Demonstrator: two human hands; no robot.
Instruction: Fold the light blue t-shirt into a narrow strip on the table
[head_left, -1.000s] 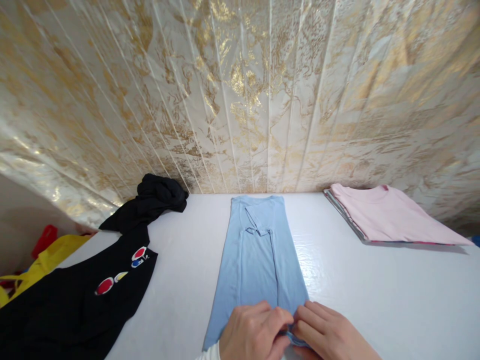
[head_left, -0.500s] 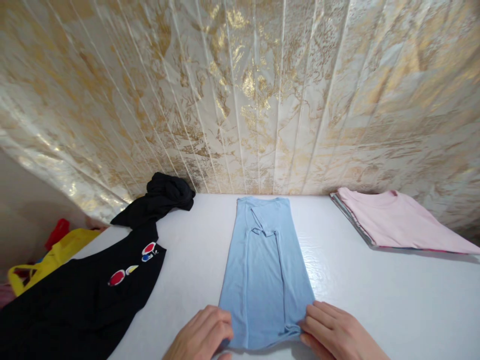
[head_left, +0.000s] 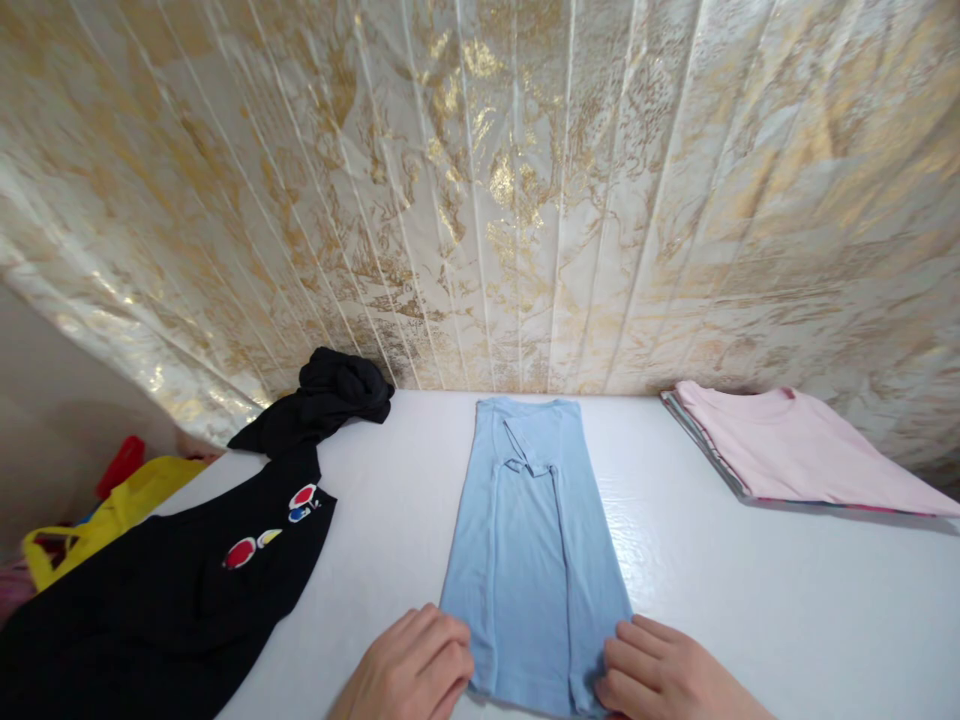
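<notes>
A light blue shirt (head_left: 534, 540), folded into a long narrow strip, lies lengthwise on the white table (head_left: 757, 600) and reaches to the back wall. At its near left corner my left hand (head_left: 409, 678) has curled fingers pinching the hem. My right hand (head_left: 664, 678) grips the near right corner the same way. Both hands are at the picture's bottom edge, one on each side of the strip.
A black garment with red, yellow and blue marks (head_left: 172, 590) is spread at the left, bunched up by the wall. Folded pink clothes (head_left: 795, 450) are stacked at the back right. Yellow and red items (head_left: 105, 510) lie off the table's left edge. A gold-patterned wall (head_left: 480, 190) stands behind.
My hands were together at the middle of the shirt's near hem. They have moved apart to its two near corners, and the hem now lies flatter.
</notes>
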